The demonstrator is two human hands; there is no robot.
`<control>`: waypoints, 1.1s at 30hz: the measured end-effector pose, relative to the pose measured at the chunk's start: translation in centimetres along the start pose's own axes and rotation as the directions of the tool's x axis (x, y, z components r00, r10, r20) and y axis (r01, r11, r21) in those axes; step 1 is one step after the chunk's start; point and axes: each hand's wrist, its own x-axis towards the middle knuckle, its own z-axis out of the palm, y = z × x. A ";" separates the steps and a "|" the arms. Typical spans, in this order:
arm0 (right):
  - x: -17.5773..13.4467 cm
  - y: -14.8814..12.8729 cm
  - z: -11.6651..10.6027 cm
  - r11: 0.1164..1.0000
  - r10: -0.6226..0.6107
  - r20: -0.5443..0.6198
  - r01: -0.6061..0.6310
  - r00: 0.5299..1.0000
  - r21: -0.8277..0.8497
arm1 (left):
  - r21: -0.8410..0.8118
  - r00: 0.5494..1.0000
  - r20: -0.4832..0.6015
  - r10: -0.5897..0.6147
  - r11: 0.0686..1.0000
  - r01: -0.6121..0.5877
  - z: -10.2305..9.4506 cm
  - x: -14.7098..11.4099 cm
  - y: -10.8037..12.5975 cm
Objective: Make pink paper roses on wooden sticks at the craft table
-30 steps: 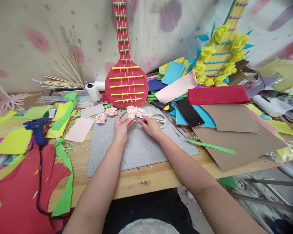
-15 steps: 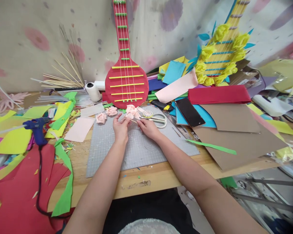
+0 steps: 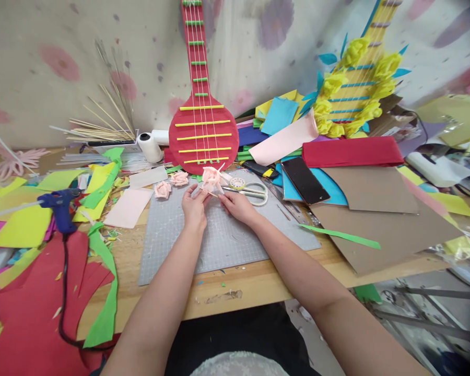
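Note:
Over the grey cutting mat (image 3: pixel 227 245), my left hand (image 3: pixel 195 208) pinches the lower part of a pale pink paper flower (image 3: pixel 211 178). My right hand (image 3: pixel 237 204) is closed at the end of a thin wooden stick (image 3: pixel 213 194) that crosses just below the petals. Whether the stick is fixed to the flower I cannot tell. Two finished-looking pink paper roses (image 3: pixel 163 189) lie on the mat left of my hands. White-handled scissors (image 3: pixel 258 193) rest beside my right hand, next to a small round dial-like disc (image 3: pixel 237 183).
Behind my hands a red paper lute (image 3: pixel 203 136) leans on the wall. A blue glue gun (image 3: pixel 62 209), its cord and paper scraps cover the left side. Rightward lie a phone (image 3: pixel 305 180), brown cardboard (image 3: pixel 391 230) and a red paper roll (image 3: pixel 352 151). A yellow flowered instrument (image 3: pixel 348 99) stands behind.
The pink flower has turned slightly between my fingers, with a petal strip now sticking up at its right. My hands stay in nearly the same place.

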 end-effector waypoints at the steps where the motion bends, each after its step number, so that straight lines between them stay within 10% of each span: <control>1: 0.0 0.0 0.0 1.000 0.002 0.001 -0.002 1.000 0.004 | 0.004 1.000 -0.004 0.003 1.000 -0.003 0.0 0.0 0.0; 33: -0.3 0.0 0.4 0.997 -0.064 -0.088 0.060 0.994 -0.048 | -0.021 0.992 -0.124 -0.009 1.000 0.006 -0.2 0.7 0.1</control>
